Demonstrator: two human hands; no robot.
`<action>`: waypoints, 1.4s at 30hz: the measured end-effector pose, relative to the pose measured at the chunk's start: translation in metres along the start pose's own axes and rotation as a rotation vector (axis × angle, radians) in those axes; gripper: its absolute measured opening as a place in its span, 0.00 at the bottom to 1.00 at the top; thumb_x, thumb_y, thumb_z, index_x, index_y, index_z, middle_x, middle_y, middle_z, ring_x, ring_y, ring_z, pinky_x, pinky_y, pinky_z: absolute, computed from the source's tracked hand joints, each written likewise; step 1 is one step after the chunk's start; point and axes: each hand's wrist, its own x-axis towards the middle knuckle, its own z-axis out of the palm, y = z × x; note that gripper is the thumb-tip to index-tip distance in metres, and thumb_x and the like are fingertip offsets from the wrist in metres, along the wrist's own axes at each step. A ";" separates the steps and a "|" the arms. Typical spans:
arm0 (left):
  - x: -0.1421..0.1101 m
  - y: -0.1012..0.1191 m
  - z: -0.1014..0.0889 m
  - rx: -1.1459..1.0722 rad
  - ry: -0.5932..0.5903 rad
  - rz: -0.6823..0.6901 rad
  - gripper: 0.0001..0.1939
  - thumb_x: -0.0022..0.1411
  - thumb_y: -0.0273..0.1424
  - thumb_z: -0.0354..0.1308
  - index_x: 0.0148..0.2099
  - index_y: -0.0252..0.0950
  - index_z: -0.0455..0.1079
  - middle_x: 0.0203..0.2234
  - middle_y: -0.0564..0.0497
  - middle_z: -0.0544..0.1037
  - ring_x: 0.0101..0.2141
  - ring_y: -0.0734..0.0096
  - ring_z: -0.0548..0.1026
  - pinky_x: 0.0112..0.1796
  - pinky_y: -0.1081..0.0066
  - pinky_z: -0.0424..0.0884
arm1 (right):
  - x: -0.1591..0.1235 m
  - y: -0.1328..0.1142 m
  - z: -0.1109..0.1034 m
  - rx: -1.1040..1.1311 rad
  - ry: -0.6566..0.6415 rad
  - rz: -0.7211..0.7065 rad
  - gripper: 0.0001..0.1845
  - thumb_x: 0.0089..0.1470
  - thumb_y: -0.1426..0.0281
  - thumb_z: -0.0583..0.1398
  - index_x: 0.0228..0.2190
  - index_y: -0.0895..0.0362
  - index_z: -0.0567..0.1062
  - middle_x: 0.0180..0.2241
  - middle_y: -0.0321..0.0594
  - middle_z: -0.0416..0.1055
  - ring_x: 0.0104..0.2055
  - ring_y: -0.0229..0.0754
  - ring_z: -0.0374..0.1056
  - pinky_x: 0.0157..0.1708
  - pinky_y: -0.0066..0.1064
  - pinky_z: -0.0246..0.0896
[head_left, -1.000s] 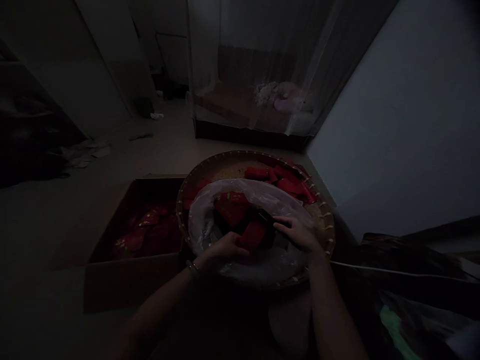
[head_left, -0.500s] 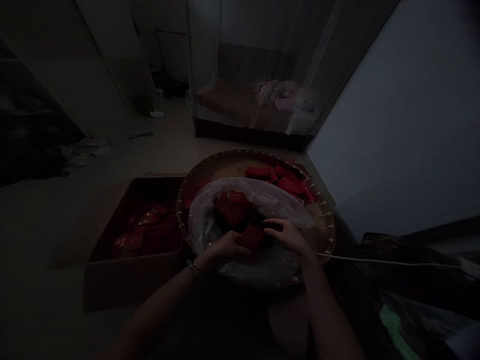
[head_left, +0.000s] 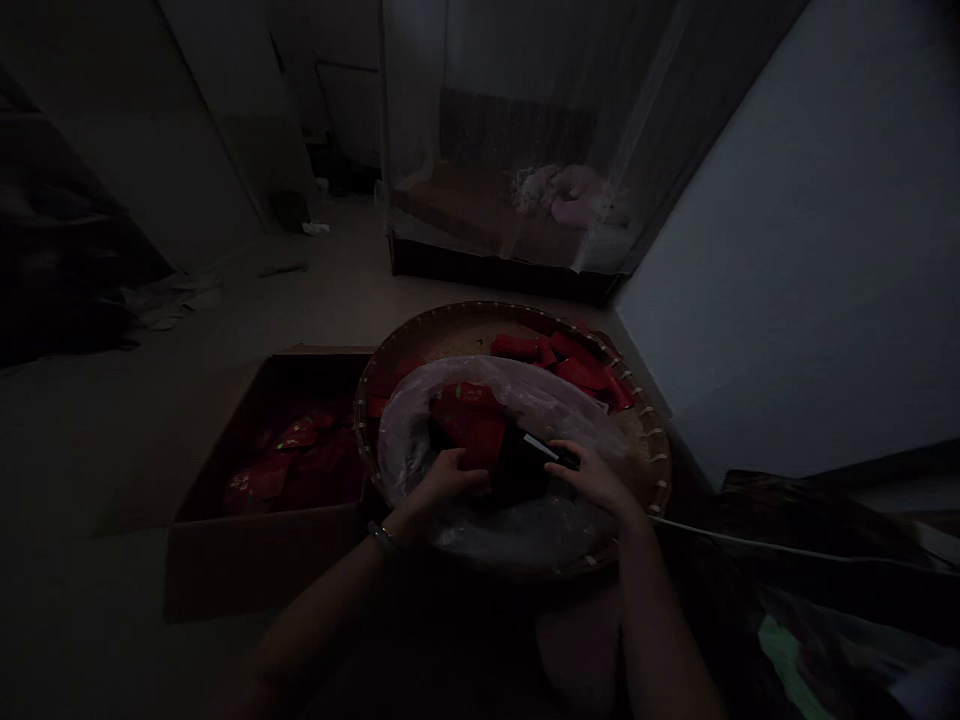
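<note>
In a dim room, a round woven basket tray (head_left: 654,452) lies on the floor before me. A clear plastic bag (head_left: 525,400) with red packets (head_left: 469,420) lies open in it. My left hand (head_left: 450,480) grips a red packet at the bag's mouth. My right hand (head_left: 596,478) pinches a dark flat object (head_left: 525,462) held between both hands. More red packets (head_left: 577,365) lie at the tray's far side.
A cardboard box (head_left: 259,560) with red packets (head_left: 289,465) stands left of the tray. A white cable (head_left: 787,547) runs off to the right. A netted bed frame (head_left: 510,200) stands behind; a pale wall rises at right. Clutter lies on the floor at left.
The red packet seen between my hands has turned or been swapped; a dark flat object now shows there. My right hand shifted slightly right; my left hand moved up a little.
</note>
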 end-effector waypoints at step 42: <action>0.000 0.008 -0.020 0.049 0.627 0.520 0.19 0.56 0.35 0.58 0.50 0.35 0.67 0.43 0.43 0.75 0.40 0.65 0.74 0.36 0.70 0.70 | 0.061 -0.065 0.110 -0.641 0.052 -0.177 0.09 0.54 0.75 0.56 0.38 0.56 0.73 0.39 0.45 0.73 0.43 0.46 0.67 0.43 0.35 0.61</action>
